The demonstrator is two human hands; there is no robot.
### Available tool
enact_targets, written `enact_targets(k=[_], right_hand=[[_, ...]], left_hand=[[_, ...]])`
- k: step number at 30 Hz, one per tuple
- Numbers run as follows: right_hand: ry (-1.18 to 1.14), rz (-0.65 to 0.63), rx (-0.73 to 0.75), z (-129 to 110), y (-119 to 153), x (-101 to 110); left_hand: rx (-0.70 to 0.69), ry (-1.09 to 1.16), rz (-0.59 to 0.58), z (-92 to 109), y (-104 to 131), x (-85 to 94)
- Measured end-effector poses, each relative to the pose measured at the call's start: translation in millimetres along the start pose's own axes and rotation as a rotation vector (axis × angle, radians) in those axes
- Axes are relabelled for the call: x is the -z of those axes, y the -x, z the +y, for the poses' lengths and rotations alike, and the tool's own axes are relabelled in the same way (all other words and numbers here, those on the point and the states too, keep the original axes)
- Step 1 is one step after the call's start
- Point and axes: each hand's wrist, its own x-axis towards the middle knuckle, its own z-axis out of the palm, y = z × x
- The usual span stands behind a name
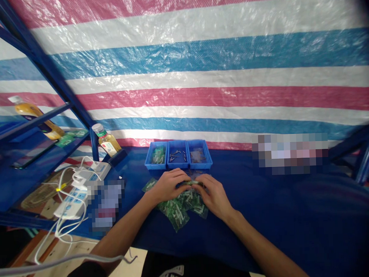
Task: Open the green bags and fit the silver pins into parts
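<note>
My left hand point(171, 185) and my right hand point(213, 194) meet above the blue table, with the fingers of both closed on a small plastic bag point(191, 182). Its top edge shows as a thin pale strip between the fingertips; the rest is partly hidden. Under and in front of the hands lies a pile of green-tinted plastic bags point(176, 213) holding small pale and metallic pieces. Just beyond stand three blue bins: the left bin point(157, 166) contains green bags, the middle bin point(178, 165) loose dark pins, and the right bin point(200, 166) small clear bags.
Left of my arms are white power strips point(70, 205) with tangled cables and a blurred-out flat item point(106, 206). A small bottle point(106, 140) stands near the blue frame post, and a larger bottle point(35, 115) leans farther left. A striped sheet point(201, 97) hangs behind the table.
</note>
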Motion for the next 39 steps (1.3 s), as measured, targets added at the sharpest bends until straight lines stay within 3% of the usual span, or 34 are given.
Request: enact_targets(k=[31,39], right_hand=[[-0.051,0.047,-0.023,2.6,1.2,-2.1],[-0.005,-0.009,-0.025,1.8,0.3,-1.3]], left_hand=[[0.03,0.021,0.038,0.4,-0.2,3.1],[0.031,0.053,0.064,-4.4,1.5,-1.0]])
